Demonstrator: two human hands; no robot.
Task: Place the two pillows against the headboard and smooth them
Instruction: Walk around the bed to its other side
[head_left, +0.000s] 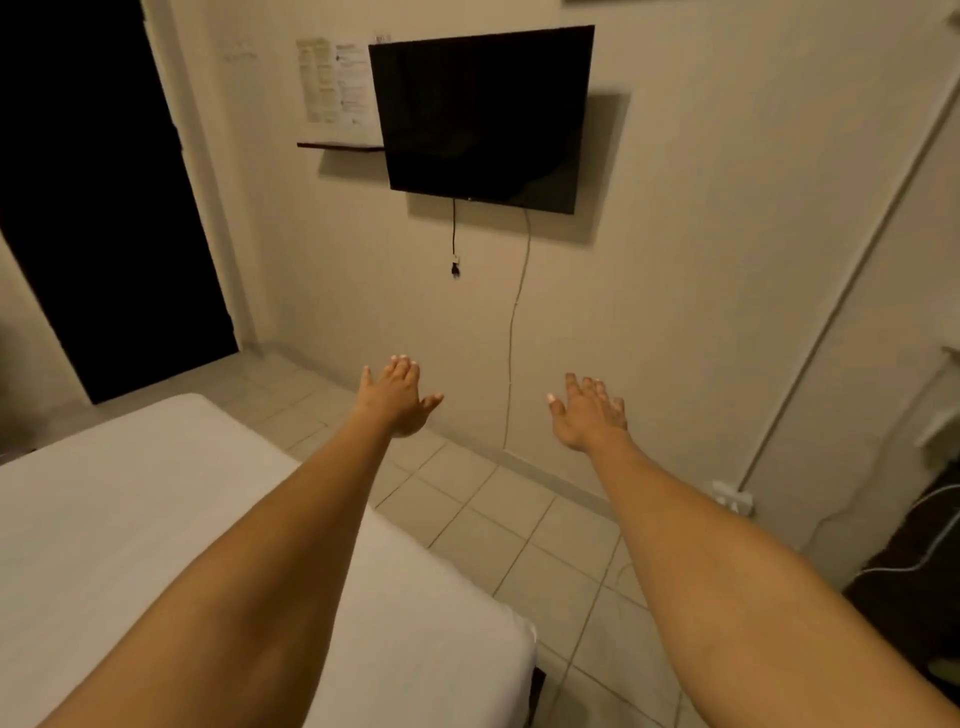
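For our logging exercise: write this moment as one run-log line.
left hand: open, empty, in the air | right hand: open, empty, in the air | bed: bare white sheet | pillows, headboard: not in view | facing wall TV

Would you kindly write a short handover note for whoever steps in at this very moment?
Left hand: open, empty, held out in the air over the floor.
Right hand: open, empty, likewise.
Pillows and headboard: not in view. Only a corner of the bed, with a smooth white sheet, shows at left; the camera faces the TV wall.
Done: nothing that can be seen.
Left: find both pillows, set them against the headboard, smooth them.
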